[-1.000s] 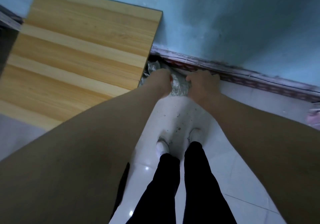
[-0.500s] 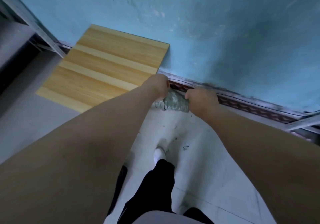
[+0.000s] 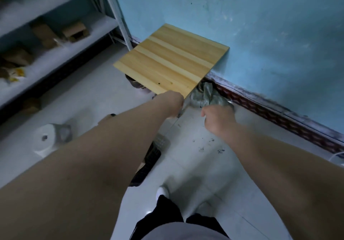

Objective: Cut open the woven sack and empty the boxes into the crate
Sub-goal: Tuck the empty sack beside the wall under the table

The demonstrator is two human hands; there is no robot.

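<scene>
The woven sack [image 3: 207, 96] is a crumpled grey-green bundle on the floor, in the corner between the wooden table and the wall's skirting. My right hand [image 3: 217, 119] is closed on its near right edge. My left hand [image 3: 173, 103] is a fist at the table's corner, and a pale strip of the sack runs to it; its fingers are hidden. A black crate [image 3: 152, 156] shows partly under my left forearm. No boxes from the sack are visible.
A low wooden table [image 3: 171, 61] stands against the blue wall [image 3: 270, 35]. A white metal shelf [image 3: 55, 40] with cardboard boxes [image 3: 74, 31] runs along the left. A white roll [image 3: 44, 141] lies on the pale tiled floor. My feet are below the hands.
My view has pulled back and up, so the shelf, the roll and the crate now show. Both hands have come away from the wall, and they are farther apart.
</scene>
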